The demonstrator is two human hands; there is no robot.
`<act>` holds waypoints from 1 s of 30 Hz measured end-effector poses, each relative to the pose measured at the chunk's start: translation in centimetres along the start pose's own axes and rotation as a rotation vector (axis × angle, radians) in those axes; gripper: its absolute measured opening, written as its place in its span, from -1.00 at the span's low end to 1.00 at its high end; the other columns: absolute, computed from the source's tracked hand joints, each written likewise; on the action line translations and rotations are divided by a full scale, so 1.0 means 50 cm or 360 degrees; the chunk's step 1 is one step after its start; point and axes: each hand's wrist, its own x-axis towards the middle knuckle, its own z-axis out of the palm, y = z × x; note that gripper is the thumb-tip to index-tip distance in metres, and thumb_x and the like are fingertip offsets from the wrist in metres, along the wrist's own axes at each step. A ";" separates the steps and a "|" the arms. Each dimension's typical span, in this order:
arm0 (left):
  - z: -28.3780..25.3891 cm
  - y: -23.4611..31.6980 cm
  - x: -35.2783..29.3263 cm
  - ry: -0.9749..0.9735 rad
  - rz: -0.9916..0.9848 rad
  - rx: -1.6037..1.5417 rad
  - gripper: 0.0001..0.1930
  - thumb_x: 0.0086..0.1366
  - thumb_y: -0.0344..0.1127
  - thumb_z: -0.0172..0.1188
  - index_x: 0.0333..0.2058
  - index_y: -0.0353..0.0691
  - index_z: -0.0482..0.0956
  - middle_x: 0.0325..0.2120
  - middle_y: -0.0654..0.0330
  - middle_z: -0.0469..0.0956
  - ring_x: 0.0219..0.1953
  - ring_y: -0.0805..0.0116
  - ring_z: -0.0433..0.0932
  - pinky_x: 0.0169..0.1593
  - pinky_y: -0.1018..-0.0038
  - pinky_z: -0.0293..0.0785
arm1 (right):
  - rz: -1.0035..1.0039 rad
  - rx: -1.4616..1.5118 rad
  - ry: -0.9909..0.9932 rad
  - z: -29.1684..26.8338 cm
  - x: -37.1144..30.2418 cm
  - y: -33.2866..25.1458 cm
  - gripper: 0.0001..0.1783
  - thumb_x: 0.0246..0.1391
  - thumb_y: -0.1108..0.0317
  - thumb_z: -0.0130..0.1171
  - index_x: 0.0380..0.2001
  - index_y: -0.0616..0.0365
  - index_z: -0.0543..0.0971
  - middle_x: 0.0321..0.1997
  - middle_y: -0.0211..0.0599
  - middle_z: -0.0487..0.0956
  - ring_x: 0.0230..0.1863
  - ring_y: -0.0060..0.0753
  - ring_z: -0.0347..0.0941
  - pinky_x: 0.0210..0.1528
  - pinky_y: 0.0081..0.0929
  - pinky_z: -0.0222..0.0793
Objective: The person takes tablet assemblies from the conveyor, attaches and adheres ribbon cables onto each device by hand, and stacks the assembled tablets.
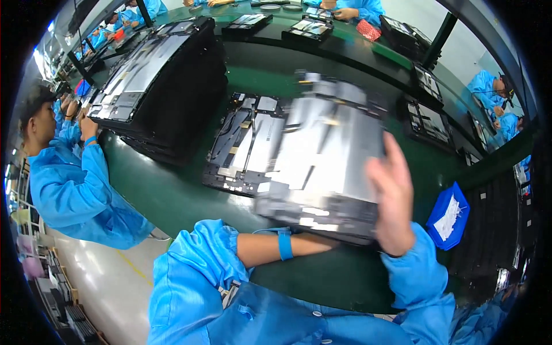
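I hold a flat grey device panel [328,155] with black edges above the green table [167,195]; it is blurred by motion. My right hand [393,195] grips its right edge, fingers up the side. My left forearm, with a blue wristband [285,244], reaches under the panel, and my left hand is hidden beneath it. A second opened panel [244,144] lies flat on the table just left of the one I hold, partly covered by it.
A tall stack of black panels [167,86] stands at the left of the table. A person in a blue coat [69,184] works beside it. A blue bin [448,215] with white bits sits at the right. More panels and workers line the far side.
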 end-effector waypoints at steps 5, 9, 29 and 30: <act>0.014 0.036 0.003 -0.0062 0.0206 0.0200 -0.66 0.30 -0.36 0.07 0.04 -0.27 0.38 -0.05 0.04 0.43 0.02 0.16 0.43 0.13 0.32 0.34 | -0.0014 0.0176 -0.0211 0.180 0.050 0.127 -0.25 0.14 0.55 0.01 0.36 0.30 -0.03 0.34 0.02 0.20 0.27 -0.26 0.23 0.29 -0.43 0.11; -0.002 0.071 0.002 -0.0099 0.0375 0.0352 -0.69 0.28 -0.39 0.08 -0.01 -0.26 0.41 -0.09 0.04 0.46 -0.02 0.13 0.46 0.09 0.31 0.38 | 0.0134 0.0154 -0.0139 0.223 0.094 0.170 -0.23 0.16 0.58 -0.04 0.38 0.24 -0.10 0.25 -0.04 0.32 0.16 -0.31 0.33 0.21 -0.49 0.18; 0.019 0.173 0.052 -0.0288 0.0446 0.0456 -0.87 0.20 -0.51 0.10 -0.30 -0.19 0.58 -0.31 0.15 0.55 -0.23 0.16 0.52 -0.17 0.33 0.44 | 0.0292 -0.2872 0.0010 -0.566 0.673 -0.056 -0.27 0.08 0.23 -0.03 0.36 -0.01 0.14 0.36 0.04 0.22 0.34 0.20 0.13 0.36 0.00 0.04; 0.017 0.175 0.051 -0.0307 0.0424 0.0469 -0.87 0.21 -0.50 0.10 -0.30 -0.19 0.58 -0.31 0.16 0.55 -0.23 0.16 0.52 -0.16 0.33 0.44 | 0.0216 -0.2871 -0.0016 -0.580 0.680 -0.050 -0.25 0.04 0.20 0.03 0.34 0.02 0.17 0.36 0.03 0.22 0.34 0.15 0.14 0.36 -0.06 0.07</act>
